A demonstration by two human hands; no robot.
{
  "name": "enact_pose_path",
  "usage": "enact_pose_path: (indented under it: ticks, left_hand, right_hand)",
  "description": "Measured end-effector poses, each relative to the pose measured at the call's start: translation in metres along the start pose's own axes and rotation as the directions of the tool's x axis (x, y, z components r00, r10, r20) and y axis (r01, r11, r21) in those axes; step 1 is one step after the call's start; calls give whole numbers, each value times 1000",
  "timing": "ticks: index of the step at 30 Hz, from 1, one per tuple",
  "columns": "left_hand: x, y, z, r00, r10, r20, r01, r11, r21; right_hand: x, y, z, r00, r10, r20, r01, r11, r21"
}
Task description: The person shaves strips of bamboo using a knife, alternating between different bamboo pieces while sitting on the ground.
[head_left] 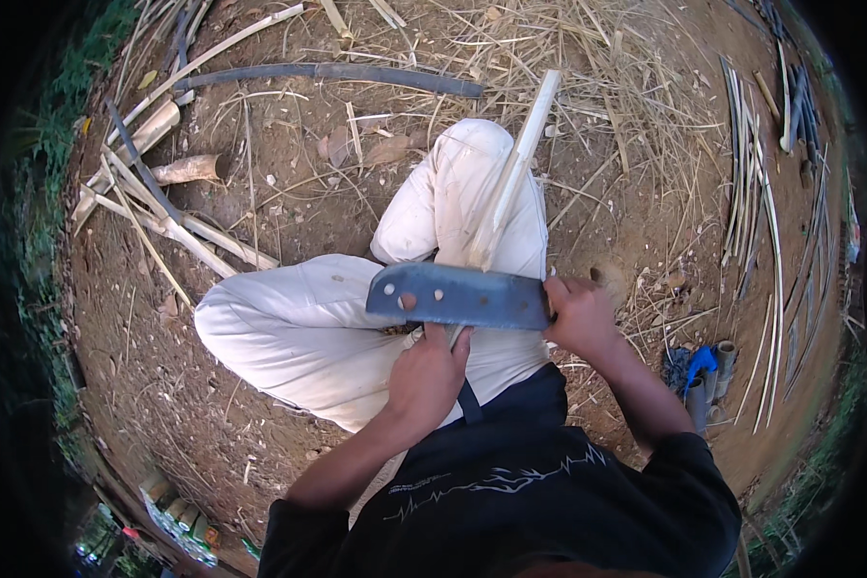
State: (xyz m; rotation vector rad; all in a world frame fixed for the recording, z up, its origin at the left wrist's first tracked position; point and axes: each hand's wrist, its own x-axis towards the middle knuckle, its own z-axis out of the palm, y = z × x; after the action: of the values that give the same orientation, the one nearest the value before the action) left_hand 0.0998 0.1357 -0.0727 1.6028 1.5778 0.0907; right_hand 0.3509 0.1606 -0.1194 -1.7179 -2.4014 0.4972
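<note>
My right hand (580, 313) is closed around the grip of a broad cleaver (472, 297), whose handle is hidden in the fist. Its wide blue-grey blade has a few round holes towards the left end and lies crosswise over my lap. Beneath the blade runs a long pale split bamboo strip (520, 164), slanting away between my knees to the far right. Close to the blade's near edge, my left hand (429, 376) is closed on the strip's near end, thumb and fingers pinching it. White trousers (289, 318) cover my folded legs.
Bamboo poles (202, 246) lie piled at the left. A dark curved bamboo piece (347, 72) and dry shavings (588, 58) are beyond my knees. Thin strips (747, 173) lie at the right, above a blue cloth (703, 364) beside short bamboo tubes (722, 371). Bare soil surrounds me.
</note>
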Motion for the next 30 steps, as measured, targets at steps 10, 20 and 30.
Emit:
enact_pose_path:
  ticks: [10, 20, 30]
  left_hand:
    - [-22, -4, 1, 1000, -1, -30, 0, 1000, -16]
    - [-7, 2, 7, 999, -28, -22, 29, 998, 57]
    - [-10, 2, 17, 997, -14, -70, 17, 999, 44]
  right_hand:
    - [24, 77, -9, 922, 383, -47, -385, 922, -45]
    - [22, 24, -1, 1000, 23, -5, -23, 999, -24]
    - [26, 37, -8, 996, 56, 68, -51, 995, -81]
